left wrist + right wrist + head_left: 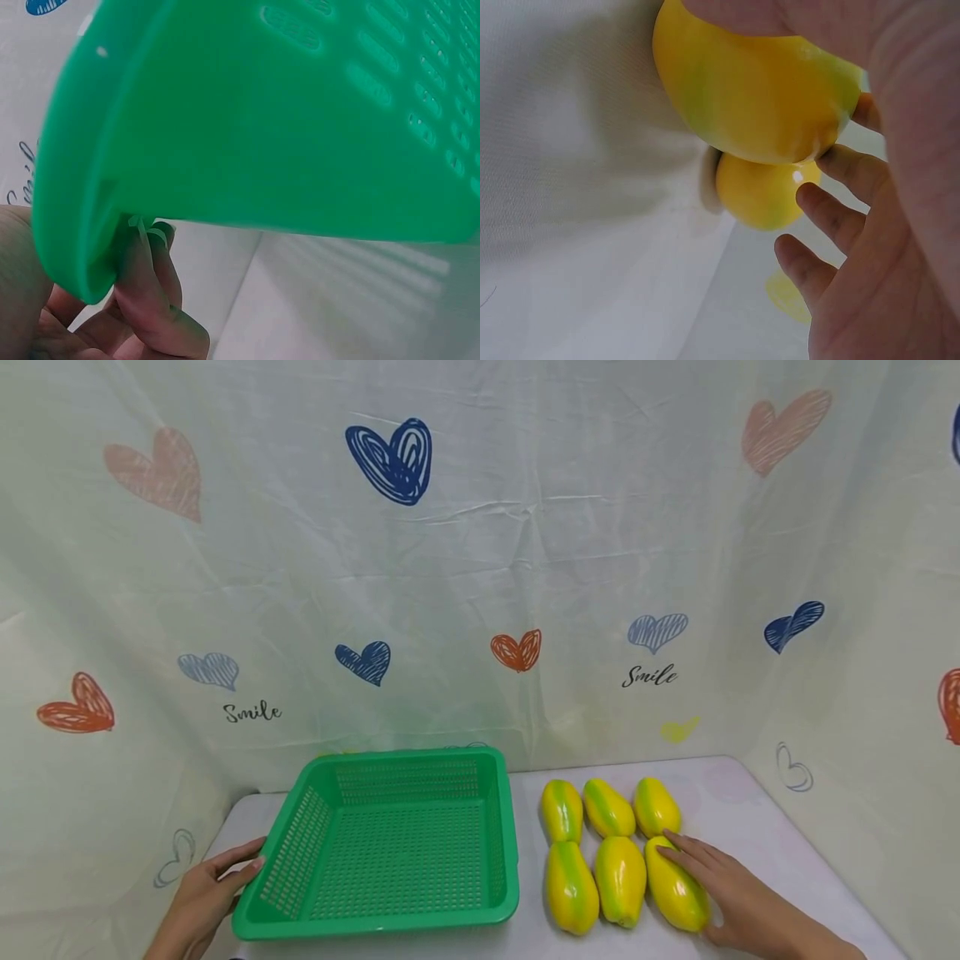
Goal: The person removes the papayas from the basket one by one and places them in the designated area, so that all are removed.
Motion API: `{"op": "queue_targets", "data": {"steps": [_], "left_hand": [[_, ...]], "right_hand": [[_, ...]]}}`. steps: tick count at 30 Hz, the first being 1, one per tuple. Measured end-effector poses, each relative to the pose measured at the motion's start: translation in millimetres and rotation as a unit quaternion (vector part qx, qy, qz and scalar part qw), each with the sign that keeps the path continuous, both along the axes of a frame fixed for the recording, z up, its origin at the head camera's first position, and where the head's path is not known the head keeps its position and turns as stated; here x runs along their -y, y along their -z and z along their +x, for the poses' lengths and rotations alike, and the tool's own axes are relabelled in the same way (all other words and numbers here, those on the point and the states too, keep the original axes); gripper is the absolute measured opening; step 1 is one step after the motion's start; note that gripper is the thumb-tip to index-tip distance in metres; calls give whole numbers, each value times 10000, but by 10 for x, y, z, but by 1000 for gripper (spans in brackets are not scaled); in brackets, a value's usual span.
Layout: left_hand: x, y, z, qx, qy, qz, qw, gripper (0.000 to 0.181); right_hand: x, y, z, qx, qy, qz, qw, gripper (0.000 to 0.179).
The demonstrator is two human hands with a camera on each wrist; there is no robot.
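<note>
On the left of the table lies a large green plastic basket [408,860] with perforated sides, nothing inside. My left hand [206,893] holds its left rim; in the left wrist view the fingers [161,300] curl under the rim's edge. To the right, several yellow papayas with green streaks stand in two rows. My right hand [738,893] lies over the near right papaya [675,889], fingertips on its upper side and thumb toward its near end. In the right wrist view its fingers [832,217] are spread, beside that papaya [757,90], with another papaya [761,191] beyond.
The other papayas include a back left one [562,810], a back right one [657,806] and a front middle one [621,881]. A pale cloth covers the table [750,810]. Behind it hangs a white curtain [450,568] printed with hearts and "Smile".
</note>
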State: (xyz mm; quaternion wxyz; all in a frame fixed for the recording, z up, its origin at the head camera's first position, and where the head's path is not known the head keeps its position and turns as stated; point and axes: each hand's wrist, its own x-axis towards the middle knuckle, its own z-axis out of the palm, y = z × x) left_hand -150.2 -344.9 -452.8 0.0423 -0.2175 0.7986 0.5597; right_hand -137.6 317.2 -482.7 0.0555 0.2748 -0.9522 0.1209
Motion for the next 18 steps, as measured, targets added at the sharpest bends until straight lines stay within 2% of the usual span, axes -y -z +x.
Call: {"op": "queue_targets", "data": {"steps": [8, 18], "left_hand": [[-13, -8, 2, -10, -39, 14, 10000, 68], [-5, -16, 6, 89, -79, 19, 9999, 74]], "right_hand": [[7, 5, -29, -60, -105, -19, 9999, 102], [30, -36, -56, 384, 127, 232, 9989, 102]]}}
